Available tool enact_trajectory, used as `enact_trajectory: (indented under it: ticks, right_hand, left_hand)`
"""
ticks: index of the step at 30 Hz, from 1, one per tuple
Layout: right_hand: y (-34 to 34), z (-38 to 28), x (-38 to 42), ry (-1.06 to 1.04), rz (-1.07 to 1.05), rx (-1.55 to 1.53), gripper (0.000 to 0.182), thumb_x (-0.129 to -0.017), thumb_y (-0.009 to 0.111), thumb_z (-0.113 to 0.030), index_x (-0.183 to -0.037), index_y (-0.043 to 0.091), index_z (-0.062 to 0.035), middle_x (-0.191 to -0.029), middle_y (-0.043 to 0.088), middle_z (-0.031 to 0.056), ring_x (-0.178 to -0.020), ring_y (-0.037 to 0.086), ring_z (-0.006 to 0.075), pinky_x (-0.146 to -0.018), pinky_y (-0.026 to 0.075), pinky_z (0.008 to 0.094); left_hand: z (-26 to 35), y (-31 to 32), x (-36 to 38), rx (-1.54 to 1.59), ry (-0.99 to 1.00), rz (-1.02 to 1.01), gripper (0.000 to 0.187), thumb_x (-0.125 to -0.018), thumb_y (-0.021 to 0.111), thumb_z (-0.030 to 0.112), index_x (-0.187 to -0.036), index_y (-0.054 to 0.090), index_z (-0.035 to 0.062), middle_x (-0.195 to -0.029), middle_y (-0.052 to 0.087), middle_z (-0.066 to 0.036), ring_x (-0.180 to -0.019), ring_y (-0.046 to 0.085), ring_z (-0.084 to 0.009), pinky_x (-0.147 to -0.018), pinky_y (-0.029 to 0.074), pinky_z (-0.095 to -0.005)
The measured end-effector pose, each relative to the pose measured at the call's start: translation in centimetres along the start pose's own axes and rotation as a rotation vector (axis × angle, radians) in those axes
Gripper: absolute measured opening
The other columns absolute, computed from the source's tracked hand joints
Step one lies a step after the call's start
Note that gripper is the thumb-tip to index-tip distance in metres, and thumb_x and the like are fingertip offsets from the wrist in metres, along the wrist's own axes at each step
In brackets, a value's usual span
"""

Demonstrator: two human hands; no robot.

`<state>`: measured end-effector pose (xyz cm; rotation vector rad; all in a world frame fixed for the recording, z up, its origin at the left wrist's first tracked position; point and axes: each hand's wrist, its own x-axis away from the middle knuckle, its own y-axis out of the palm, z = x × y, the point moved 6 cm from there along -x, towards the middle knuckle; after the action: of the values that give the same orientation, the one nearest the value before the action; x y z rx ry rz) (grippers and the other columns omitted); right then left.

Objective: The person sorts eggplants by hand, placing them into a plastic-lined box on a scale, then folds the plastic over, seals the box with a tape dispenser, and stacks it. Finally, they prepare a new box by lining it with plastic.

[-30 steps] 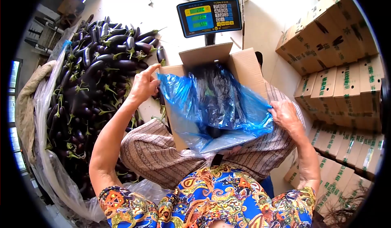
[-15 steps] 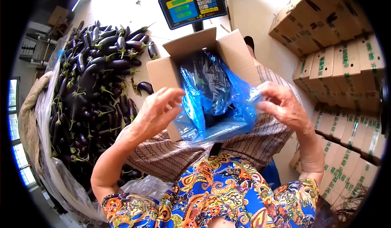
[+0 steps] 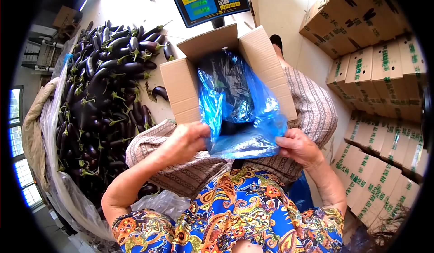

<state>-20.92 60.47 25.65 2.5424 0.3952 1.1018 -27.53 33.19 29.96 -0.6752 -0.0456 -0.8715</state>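
An open cardboard box [image 3: 181,90] stands between the knees, its flaps spread. A blue plastic bag [image 3: 246,145] lines it, with dark, shiny contents partly covered by the film; the near edge of the bag hangs over the box's near side. My left hand [image 3: 187,140] is closed on the bag's near left edge, fingertips partly hidden. At the near right corner, my right hand [image 3: 300,147] pinches the same bag between thumb and fingers.
Many dark eggplants [image 3: 104,99] are heaped at the left beside clear plastic sheeting [image 3: 77,199]. Behind the box is a scale display [image 3: 211,2] with lit green digits. Printed cartons [image 3: 379,72] are stacked at the right. A loose eggplant [image 3: 159,92] lies near the box.
Both hands have moved down toward the body, to the bag's near corners. My left hand, loosely open before, has closed on the film. The bag's near edge is drawn straighter.
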Motion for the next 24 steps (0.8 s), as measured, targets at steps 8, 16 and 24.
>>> enact_trajectory:
  ticks: [8,16,24]
  right_hand:
    - [3.3,-7.7,-2.0,-0.26,-0.06,0.255,0.025,-0.095,0.063,-0.027,-0.104,0.066,-0.0043,-0.087,0.064,0.0016,-0.072,0.055,0.0082,-0.064,0.045,0.0219]
    - [7.4,-4.4,-9.4,-0.549,-0.221,0.783,0.038,-0.083,0.073,-0.013,-0.119,0.063,-0.0067,-0.109,0.07,0.0133,-0.098,0.065,0.022,-0.091,0.051,0.0385]
    - [7.4,-4.7,-9.3,-0.527,-0.241,0.991,0.028,-0.09,0.065,-0.019,-0.114,0.066,-0.0034,-0.119,0.064,0.0218,-0.113,0.059,0.0348,-0.097,0.047,0.0429]
  left_hand:
    - [-1.3,-1.3,-3.4,0.922,-0.274,0.281,0.016,-0.1,0.055,0.019,-0.097,0.059,0.0041,-0.087,0.058,0.001,-0.086,0.058,-0.0104,-0.084,0.052,-0.0277]
    - [4.7,0.5,-5.8,-0.062,0.269,0.2,0.015,-0.09,0.062,0.008,-0.103,0.068,0.0019,-0.093,0.071,-0.013,-0.087,0.068,-0.0301,-0.08,0.054,-0.0374]
    - [5.8,-2.0,-9.7,-0.536,0.513,0.123,0.077,-0.072,0.061,-0.009,-0.141,0.049,0.0241,-0.139,0.046,-0.02,-0.123,0.047,-0.038,-0.104,0.043,-0.0466]
